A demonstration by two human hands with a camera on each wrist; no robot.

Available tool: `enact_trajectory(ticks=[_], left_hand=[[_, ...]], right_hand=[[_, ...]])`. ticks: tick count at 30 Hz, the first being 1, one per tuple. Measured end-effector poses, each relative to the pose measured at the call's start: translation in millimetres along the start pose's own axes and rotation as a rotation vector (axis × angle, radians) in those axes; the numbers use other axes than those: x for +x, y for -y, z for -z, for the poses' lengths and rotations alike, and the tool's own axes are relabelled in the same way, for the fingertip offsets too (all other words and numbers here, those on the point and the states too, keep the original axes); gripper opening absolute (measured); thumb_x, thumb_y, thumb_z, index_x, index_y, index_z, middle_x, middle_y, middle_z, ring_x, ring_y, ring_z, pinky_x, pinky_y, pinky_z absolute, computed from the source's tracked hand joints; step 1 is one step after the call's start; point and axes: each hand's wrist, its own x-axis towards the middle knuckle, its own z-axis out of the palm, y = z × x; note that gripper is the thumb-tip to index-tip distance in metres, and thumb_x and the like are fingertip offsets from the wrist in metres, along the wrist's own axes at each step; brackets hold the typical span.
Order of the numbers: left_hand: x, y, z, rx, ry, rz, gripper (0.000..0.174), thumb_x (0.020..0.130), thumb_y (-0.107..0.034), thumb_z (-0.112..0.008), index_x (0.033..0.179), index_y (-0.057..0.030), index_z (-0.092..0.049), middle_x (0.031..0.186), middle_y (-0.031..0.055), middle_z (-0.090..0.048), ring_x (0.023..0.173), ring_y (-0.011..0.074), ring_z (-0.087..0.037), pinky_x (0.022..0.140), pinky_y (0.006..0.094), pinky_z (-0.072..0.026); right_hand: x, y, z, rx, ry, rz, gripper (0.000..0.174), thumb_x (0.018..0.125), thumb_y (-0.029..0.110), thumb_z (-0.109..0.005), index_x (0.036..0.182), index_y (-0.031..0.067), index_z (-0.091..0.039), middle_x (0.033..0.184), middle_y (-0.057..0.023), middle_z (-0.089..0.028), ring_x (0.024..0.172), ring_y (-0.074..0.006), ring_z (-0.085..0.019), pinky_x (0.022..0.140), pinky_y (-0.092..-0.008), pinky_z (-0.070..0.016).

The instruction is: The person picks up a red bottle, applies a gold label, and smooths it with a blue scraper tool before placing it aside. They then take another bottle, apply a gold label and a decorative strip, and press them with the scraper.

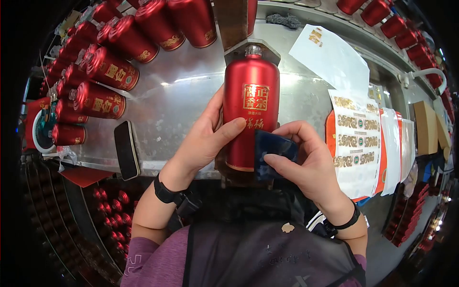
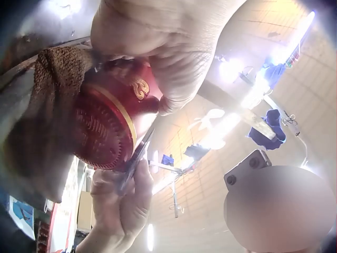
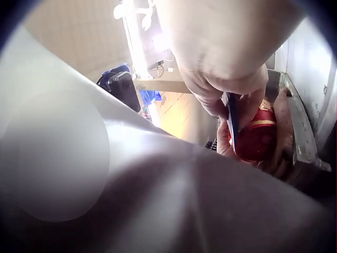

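A red bottle [image 1: 251, 91] with gold characters and a clear glass top lies on a support, its base toward the person. The left hand [image 1: 203, 129] grips it from the left side, thumb on its front just below the gold square. In the right hand [image 1: 306, 158] a dark blue flat piece [image 1: 275, 149] is pinched between thumb and fingers, its edge at the bottle's lower right side. The left wrist view shows the bottle's round embossed base [image 2: 100, 129] beside a brown cloth [image 2: 58, 79]. In the right wrist view the blue piece [image 3: 231, 118] appears edge-on near the bottle.
Many red bottles [image 1: 114, 69] stand at the left and back of the metal table [image 1: 167, 100]. A phone [image 1: 126, 150] lies near the front left edge. White printed sheets [image 1: 356, 138] are at the right, with a dark scouring pad [image 1: 283, 20] at the back.
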Motion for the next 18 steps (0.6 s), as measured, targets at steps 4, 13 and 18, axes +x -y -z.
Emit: enact_trajectory(ticks=[4,13,18], left_hand=[[-0.6,0.7,1.8,0.022,0.003,0.000,0.077,0.093,-0.028,-0.066,0.152,-0.0011,-0.024,0.144,0.0105,-0.045,0.131,0.0183,-0.046,0.111,0.0346,-0.0341],[0.6,0.5,5.4,0.011,0.041,-0.037,0.076,0.096,-0.015,-0.063,0.155,-0.0032,-0.018,0.143,0.0101,-0.046,0.129,0.0157,-0.047,0.108,0.0338,-0.0387],[1.6,2.9,8.0,0.019,0.056,-0.055,0.076,0.096,-0.017,-0.064,0.155,-0.0033,-0.018,0.143,0.0101,-0.046,0.128,0.0156,-0.048,0.107,0.0333,-0.0396]], right_hand=[[2.2,-5.5,-0.8,0.018,0.005,0.068,0.037,0.085,-0.001,-0.070,0.116,-0.0012,-0.051,0.106,-0.0072,-0.062,0.093,-0.0074,-0.060,0.078,-0.0215,-0.0505],[0.6,-1.6,-2.8,0.042,0.008,-0.012,0.035,0.085,-0.002,-0.070,0.114,0.0006,-0.051,0.102,-0.0045,-0.062,0.093,-0.0068,-0.060,0.081,-0.0218,-0.0493],[-0.1,-2.5,-5.5,0.084,-0.030,-0.033,0.032,0.083,-0.006,-0.068,0.110,0.0020,-0.053,0.098,-0.0041,-0.063,0.089,-0.0074,-0.062,0.079,-0.0214,-0.0523]])
